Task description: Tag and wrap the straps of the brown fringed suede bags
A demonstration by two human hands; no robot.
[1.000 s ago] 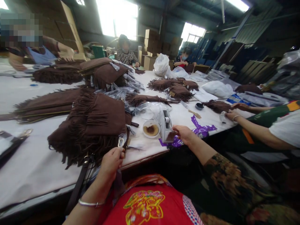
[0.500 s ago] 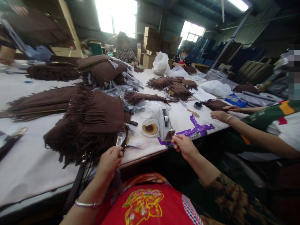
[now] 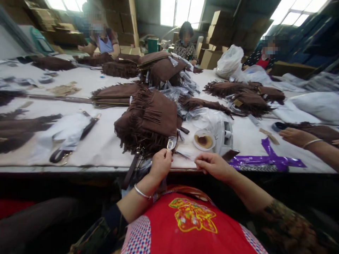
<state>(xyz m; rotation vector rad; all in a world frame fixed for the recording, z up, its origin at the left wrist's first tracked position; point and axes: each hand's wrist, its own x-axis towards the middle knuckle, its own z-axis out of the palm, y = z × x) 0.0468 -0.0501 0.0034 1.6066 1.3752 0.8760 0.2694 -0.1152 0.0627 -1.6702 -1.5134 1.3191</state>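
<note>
My left hand [image 3: 159,164] pinches a metal strap clasp [image 3: 171,143] covered in clear plastic, in front of a brown fringed bag [image 3: 159,113]. The bag lies on the table, and a dark strap [image 3: 131,169] hangs from it over the edge. To the right, my right hand [image 3: 214,165] has thumb and forefinger pressed together; anything between them is too small or clear to make out. Just beyond that hand stands a white tape dispenser [image 3: 227,135], beside a round clear tub [image 3: 195,143] with amber-brown content.
Purple plastic tape [image 3: 272,162] lies along the table edge at right, near a co-worker's hand [image 3: 293,137]. More fringed bags [image 3: 161,70] are piled behind mine. Straps with white wrapping [image 3: 70,132] lie at left. Several people sit around the table.
My right hand has come away from the tape dispenser's cutting end and moved left, closer to my left hand. The left hand still pinches the clasp. My view has swung left.
</note>
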